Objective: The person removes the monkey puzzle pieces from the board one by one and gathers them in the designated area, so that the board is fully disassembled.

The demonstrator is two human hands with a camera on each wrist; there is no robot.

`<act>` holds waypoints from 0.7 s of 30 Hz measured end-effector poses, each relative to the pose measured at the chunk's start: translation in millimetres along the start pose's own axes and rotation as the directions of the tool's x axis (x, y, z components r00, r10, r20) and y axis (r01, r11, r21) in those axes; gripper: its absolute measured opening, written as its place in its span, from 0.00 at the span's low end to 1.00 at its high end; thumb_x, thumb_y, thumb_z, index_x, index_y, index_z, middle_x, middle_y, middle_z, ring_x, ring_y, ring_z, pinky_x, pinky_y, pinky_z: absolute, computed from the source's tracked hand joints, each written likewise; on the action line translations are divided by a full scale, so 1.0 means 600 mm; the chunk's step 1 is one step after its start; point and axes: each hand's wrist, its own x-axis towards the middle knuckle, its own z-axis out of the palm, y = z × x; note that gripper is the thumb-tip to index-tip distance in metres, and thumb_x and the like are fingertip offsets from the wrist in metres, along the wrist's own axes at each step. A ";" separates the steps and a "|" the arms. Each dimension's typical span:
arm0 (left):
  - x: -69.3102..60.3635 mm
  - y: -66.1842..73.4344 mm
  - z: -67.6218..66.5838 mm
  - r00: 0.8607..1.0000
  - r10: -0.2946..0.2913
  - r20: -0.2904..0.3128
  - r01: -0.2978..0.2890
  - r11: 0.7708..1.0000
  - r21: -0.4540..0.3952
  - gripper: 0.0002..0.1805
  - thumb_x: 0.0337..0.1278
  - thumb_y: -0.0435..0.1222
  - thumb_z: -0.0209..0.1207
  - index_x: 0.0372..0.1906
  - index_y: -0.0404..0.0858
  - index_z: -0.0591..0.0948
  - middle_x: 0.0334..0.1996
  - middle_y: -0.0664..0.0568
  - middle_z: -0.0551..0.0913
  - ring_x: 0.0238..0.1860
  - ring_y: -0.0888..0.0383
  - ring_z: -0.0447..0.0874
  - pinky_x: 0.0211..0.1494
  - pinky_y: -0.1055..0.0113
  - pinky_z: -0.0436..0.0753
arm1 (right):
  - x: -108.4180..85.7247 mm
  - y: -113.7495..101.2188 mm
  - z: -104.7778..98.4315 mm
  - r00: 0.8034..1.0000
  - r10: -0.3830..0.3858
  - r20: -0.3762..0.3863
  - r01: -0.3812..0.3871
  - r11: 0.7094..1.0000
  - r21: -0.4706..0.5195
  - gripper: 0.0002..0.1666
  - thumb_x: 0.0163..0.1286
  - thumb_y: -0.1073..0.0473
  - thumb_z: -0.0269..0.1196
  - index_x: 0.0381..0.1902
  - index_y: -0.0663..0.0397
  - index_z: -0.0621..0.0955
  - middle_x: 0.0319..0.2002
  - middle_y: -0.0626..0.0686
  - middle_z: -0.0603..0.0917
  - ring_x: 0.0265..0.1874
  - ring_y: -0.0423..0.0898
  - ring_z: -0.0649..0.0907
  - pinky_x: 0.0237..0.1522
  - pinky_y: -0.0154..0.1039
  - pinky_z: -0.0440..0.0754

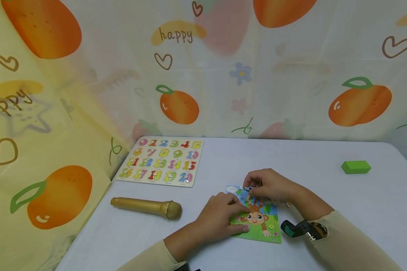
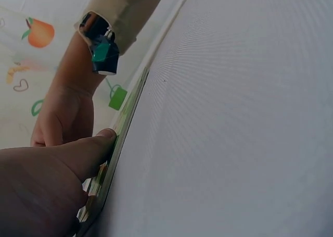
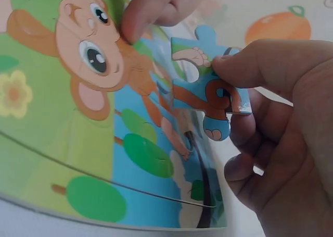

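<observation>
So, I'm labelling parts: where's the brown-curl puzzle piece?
In the head and right wrist views, the brown-curl piece is right of centre, pinched in the right hand, near the far edge of the monkey puzzle.

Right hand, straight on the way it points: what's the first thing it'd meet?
Likely the monkey puzzle board; the puzzle piece pinched in the right hand would reach it ahead of the fingers. Depth is unclear, so any gap is hard to judge.

Table (image 1: 257, 154) across the lower frame, cloth (image 1: 210, 94) behind, number board (image 1: 155, 158) left of centre, microphone (image 1: 146, 208) before it, jigsaw board (image 1: 256, 230) lower centre-right, left hand (image 1: 220, 216) on its left side, right hand (image 1: 269, 186) with puzzle piece (image 3: 200, 95) by its upper edge, block (image 1: 356, 167) far right.
</observation>
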 end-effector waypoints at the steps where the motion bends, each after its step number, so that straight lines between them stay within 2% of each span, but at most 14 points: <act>1: 0.000 0.000 0.000 1.000 0.000 -0.002 0.000 1.000 -0.001 0.25 0.65 0.65 0.66 0.61 0.61 0.88 0.50 0.64 0.77 0.48 0.65 0.71 0.50 0.66 0.71 | 0.000 0.000 -0.002 1.000 -0.004 -0.004 0.004 1.000 -0.005 0.06 0.69 0.64 0.71 0.43 0.50 0.87 0.32 0.46 0.85 0.31 0.45 0.82 0.35 0.37 0.82; 14: -0.001 0.001 -0.003 1.000 -0.006 -0.013 0.006 1.000 -0.004 0.24 0.65 0.65 0.66 0.61 0.62 0.87 0.49 0.64 0.76 0.47 0.65 0.70 0.50 0.66 0.70 | -0.021 0.003 -0.039 0.998 0.057 -0.015 -0.057 0.998 -0.024 0.08 0.68 0.64 0.71 0.44 0.51 0.87 0.31 0.47 0.82 0.33 0.47 0.78 0.36 0.39 0.78; 21: -0.001 0.003 -0.005 1.000 -0.011 -0.003 0.011 1.000 -0.025 0.24 0.66 0.64 0.65 0.62 0.62 0.86 0.48 0.64 0.76 0.47 0.65 0.69 0.51 0.65 0.70 | -0.050 0.022 -0.056 0.996 0.088 -0.019 -0.087 0.995 0.041 0.10 0.69 0.65 0.70 0.47 0.55 0.86 0.32 0.50 0.83 0.33 0.48 0.83 0.38 0.39 0.82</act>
